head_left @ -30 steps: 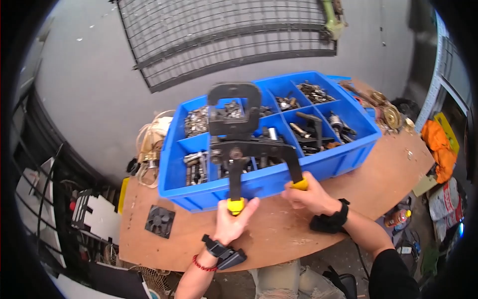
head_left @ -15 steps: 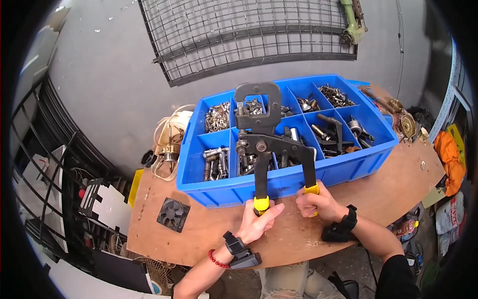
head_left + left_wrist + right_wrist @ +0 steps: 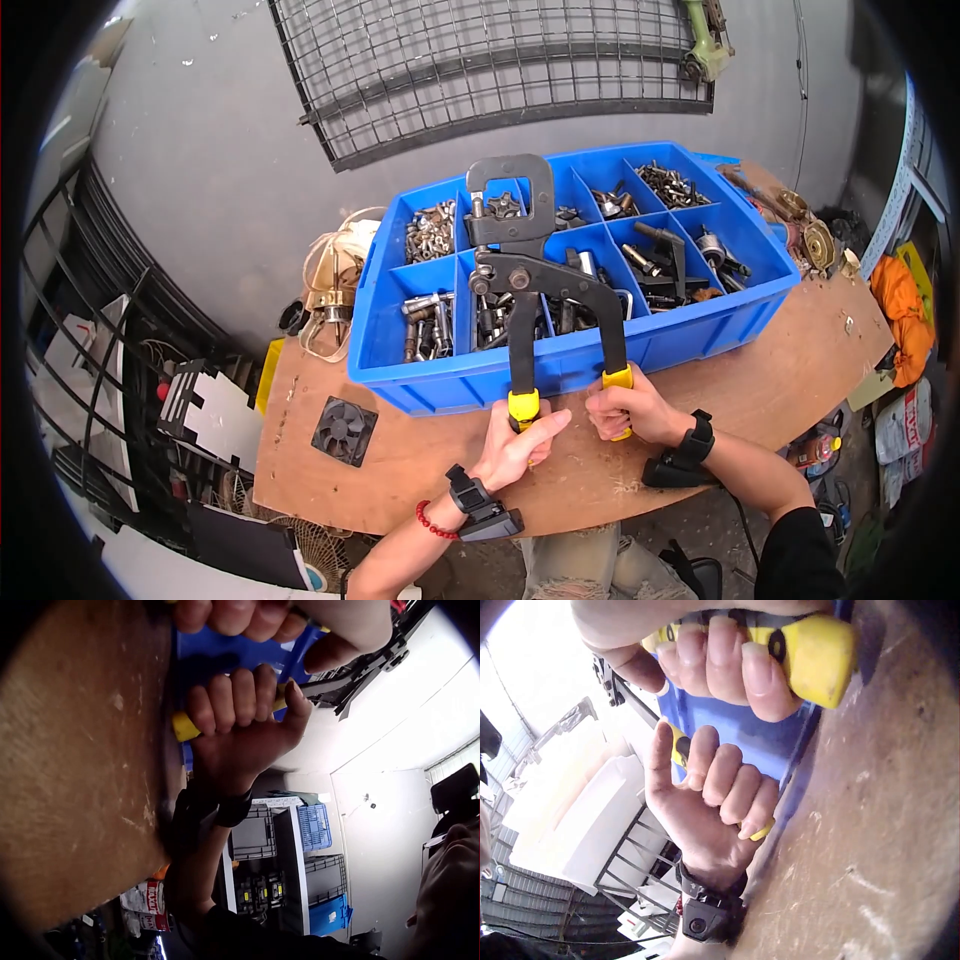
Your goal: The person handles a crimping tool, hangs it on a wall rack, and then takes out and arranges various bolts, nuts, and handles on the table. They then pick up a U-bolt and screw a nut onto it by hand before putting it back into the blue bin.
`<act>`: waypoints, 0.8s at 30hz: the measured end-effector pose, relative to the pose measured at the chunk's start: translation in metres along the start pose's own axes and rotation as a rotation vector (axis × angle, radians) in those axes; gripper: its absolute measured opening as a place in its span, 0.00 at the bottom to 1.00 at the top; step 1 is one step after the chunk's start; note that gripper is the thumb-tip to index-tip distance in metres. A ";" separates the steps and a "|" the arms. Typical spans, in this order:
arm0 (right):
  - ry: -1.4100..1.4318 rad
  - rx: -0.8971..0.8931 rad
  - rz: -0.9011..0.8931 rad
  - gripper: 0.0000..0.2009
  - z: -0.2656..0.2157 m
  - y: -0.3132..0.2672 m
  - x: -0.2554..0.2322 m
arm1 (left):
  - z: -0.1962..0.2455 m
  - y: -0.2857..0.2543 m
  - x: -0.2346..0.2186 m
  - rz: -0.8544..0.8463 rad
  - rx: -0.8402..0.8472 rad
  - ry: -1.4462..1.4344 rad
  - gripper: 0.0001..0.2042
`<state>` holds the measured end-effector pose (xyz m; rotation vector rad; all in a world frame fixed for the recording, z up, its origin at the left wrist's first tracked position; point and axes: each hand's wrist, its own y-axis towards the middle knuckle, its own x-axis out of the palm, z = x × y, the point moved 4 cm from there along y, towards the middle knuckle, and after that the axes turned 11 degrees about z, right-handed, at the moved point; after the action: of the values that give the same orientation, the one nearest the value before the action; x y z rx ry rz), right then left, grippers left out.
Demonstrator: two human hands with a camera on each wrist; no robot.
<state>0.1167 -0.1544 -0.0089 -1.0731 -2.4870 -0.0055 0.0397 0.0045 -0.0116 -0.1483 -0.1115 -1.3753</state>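
A large black C-frame hand punch (image 3: 530,240) with yellow-ended handles stands up in front of the blue bin (image 3: 450,385) in the head view. Its square C-shaped head overlaps the bin's compartments there. My left hand (image 3: 515,442) grips the left handle, fingers curled round the yellow grip (image 3: 523,405) and thumb pointing right. Around the other handle my right hand (image 3: 645,408) is wrapped. In the right wrist view that hand's fingers (image 3: 761,671) curl over a yellow and black grip (image 3: 825,660). Both hands are low over the wooden table (image 3: 480,505).
Metal fittings and tools fill the bin's compartments, including bolts (image 3: 672,185). A black fan (image 3: 344,431) lies on the table at left, near a corded metal device (image 3: 335,300). Brass-coloured parts (image 3: 818,243) lie beyond the bin's right end. A wire grid (image 3: 500,75) is behind.
The punch's handles are closer together than a second ago, with the right hand nearer the left. The head view has shifted, then steadied. Both hands keep their grip.
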 end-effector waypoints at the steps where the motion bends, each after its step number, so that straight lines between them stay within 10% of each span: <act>1: -0.002 -0.004 -0.003 0.19 0.000 0.000 0.000 | 0.000 0.000 0.000 0.001 0.007 0.003 0.20; 24: 0.013 0.015 -0.029 0.20 -0.001 0.000 0.000 | 0.002 0.000 0.000 0.005 -0.024 -0.024 0.20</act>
<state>0.1174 -0.1547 -0.0082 -1.0273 -2.4872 -0.0023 0.0401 0.0051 -0.0096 -0.1849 -0.1145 -1.3703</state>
